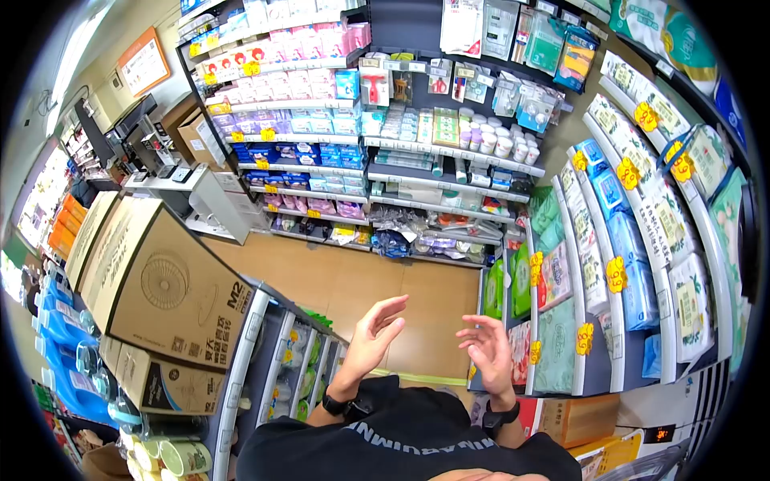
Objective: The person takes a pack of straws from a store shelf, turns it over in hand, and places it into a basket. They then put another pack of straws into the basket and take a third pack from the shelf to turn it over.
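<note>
My left hand (pixel 371 338) is raised in front of my dark shirt (pixel 401 437), fingers stretched and thumb apart, holding nothing. A short gap away, my right hand (pixel 487 349) is also up, its fingers spread and slightly curled, with nothing in it. Each wrist wears a dark band. Neither hand touches any goods. Nearest on the right are shelves with green packs (pixel 520 280) and soft tissue packs (pixel 555 275). To the left of my left hand stands a low shelf unit (pixel 277 353) with small packaged goods.
Cardboard fan boxes (pixel 172 280) sit on top of the left shelf unit, with blue jugs (pixel 72 345) behind them. Ahead, tall shelves hold pink packs (pixel 309 84) and white tubs (pixel 504 146). Wet-wipe packs (pixel 630 240) line the right shelves. Tan floor (pixel 321 272) lies between.
</note>
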Demonstrator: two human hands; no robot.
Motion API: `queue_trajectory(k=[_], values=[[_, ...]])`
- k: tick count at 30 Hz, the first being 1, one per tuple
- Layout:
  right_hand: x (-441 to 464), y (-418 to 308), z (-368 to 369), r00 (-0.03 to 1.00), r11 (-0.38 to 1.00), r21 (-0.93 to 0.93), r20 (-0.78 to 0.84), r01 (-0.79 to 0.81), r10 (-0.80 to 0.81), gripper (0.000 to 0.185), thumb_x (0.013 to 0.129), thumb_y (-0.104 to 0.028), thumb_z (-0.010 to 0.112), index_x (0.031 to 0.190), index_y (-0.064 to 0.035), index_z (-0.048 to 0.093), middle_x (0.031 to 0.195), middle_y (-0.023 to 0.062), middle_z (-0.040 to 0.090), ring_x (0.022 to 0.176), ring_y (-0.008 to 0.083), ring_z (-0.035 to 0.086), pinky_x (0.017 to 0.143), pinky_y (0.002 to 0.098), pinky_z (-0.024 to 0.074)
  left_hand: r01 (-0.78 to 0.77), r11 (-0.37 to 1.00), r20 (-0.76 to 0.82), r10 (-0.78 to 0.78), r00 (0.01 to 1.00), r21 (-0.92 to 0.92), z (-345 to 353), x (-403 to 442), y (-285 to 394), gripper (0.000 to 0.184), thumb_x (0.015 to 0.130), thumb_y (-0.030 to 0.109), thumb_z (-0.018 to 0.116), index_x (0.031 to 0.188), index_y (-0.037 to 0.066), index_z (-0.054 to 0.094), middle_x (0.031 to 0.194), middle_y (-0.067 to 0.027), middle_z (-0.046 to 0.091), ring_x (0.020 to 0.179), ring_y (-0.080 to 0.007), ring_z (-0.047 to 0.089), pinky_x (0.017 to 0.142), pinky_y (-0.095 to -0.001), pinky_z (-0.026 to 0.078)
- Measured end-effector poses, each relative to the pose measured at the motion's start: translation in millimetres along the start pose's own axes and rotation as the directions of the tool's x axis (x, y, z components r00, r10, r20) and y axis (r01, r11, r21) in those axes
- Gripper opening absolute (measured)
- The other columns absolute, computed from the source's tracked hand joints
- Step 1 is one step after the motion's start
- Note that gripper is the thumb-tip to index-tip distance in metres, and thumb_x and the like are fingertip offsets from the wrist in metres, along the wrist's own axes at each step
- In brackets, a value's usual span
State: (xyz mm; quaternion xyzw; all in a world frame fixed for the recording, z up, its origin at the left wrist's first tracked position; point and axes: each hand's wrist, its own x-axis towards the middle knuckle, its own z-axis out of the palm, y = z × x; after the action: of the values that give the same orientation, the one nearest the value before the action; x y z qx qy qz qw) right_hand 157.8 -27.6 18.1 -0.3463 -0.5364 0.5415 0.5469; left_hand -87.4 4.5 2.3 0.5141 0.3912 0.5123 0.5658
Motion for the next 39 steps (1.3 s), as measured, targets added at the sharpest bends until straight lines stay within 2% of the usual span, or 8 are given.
queue_trajectory(k=[2, 13, 18, 22, 24, 30, 39], values=[[7, 0, 3, 1.0, 1.0, 0.008, 0.008, -0.01, 0.01, 0.049, 0.089, -0.001, 0.057, 0.135, 0.0005, 0.041, 0.135, 0.0176, 0.051, 0.112, 0.023, 0.059, 0.092, 0.0347, 0.0498, 0.014, 0.999, -0.034, -0.015, 0.999, -0.041, -7, 7, -8, 0.039, 0.097, 0.005, 0.058, 0.135, -0.002, 0.052, 0.137, -0.013, 0.057, 0.129, -0.0224, 0.053, 0.109, -0.0345, 0.039], [41, 14, -27, 0.994, 0.999, 0.037, -0.11, -0.009, 0.013, 0.045, 0.091, -0.001, 0.057, 0.133, 0.0011, 0.042, 0.13, 0.0166, 0.054, 0.108, 0.0224, 0.061, 0.091, 0.0334, 0.0505, 0.051, 0.997, 0.097, -0.045, 0.994, -0.056, 3, 78, -24, 0.037, 0.097, 0.005, 0.057, 0.133, -0.003, 0.052, 0.135, -0.0149, 0.059, 0.127, -0.0234, 0.054, 0.109, -0.0358, 0.04], [76, 25, -63, 0.992, 0.999, 0.05, -0.122, 0.02, -0.014, 0.043, 0.092, -0.002, 0.056, 0.132, 0.0015, 0.044, 0.125, 0.0164, 0.057, 0.106, 0.0209, 0.061, 0.091, 0.0325, 0.0505, -0.01, 0.998, 0.129, 0.019, 0.991, -0.069, 17, 117, -21, 0.035, 0.098, 0.004, 0.056, 0.132, -0.004, 0.052, 0.131, -0.0174, 0.061, 0.125, -0.0244, 0.057, 0.108, -0.0365, 0.042], [118, 22, -89, 0.993, 0.997, 0.057, -0.11, 0.052, -0.046, 0.043, 0.092, -0.002, 0.057, 0.132, 0.0013, 0.044, 0.125, 0.0164, 0.057, 0.105, 0.0203, 0.061, 0.091, 0.0319, 0.0501, -0.027, 0.997, 0.12, 0.035, 0.992, -0.074, 23, 157, -25, 0.036, 0.098, 0.004, 0.056, 0.133, -0.004, 0.052, 0.132, -0.0157, 0.06, 0.124, -0.0225, 0.057, 0.107, -0.0338, 0.043], [136, 17, -101, 0.993, 0.995, 0.068, -0.097, 0.067, -0.06, 0.042, 0.092, -0.002, 0.057, 0.132, 0.0012, 0.044, 0.125, 0.0163, 0.057, 0.105, 0.0199, 0.061, 0.091, 0.032, 0.0501, -0.071, 0.997, 0.084, 0.074, 0.994, -0.042, 30, 179, -25, 0.034, 0.099, 0.008, 0.054, 0.13, -0.004, 0.054, 0.128, -0.0182, 0.062, 0.12, -0.0246, 0.059, 0.105, -0.0367, 0.044], [187, 14, -153, 0.995, 0.996, 0.052, -0.069, 0.076, -0.073, 0.041, 0.092, -0.001, 0.056, 0.131, 0.0016, 0.046, 0.122, 0.016, 0.06, 0.104, 0.0198, 0.062, 0.091, 0.0323, 0.05, -0.071, 0.997, 0.032, 0.071, 0.997, -0.013, 65, 247, -20, 0.035, 0.103, 0.02, 0.048, 0.127, -0.004, 0.057, 0.122, -0.0177, 0.066, 0.115, -0.0244, 0.063, 0.099, -0.035, 0.047], [219, 24, -222, 0.99, 0.997, 0.042, -0.127, 0.061, -0.055, 0.038, 0.093, -0.003, 0.057, 0.128, 0.0045, 0.047, 0.117, 0.0165, 0.062, 0.101, 0.0196, 0.063, 0.091, 0.032, 0.0502, -0.068, 0.997, 0.083, 0.071, 0.994, -0.038, 111, 318, -49, 0.033, 0.103, 0.02, 0.052, 0.128, -0.001, 0.057, 0.127, -0.0144, 0.064, 0.116, -0.0212, 0.062, 0.095, -0.0325, 0.047]])
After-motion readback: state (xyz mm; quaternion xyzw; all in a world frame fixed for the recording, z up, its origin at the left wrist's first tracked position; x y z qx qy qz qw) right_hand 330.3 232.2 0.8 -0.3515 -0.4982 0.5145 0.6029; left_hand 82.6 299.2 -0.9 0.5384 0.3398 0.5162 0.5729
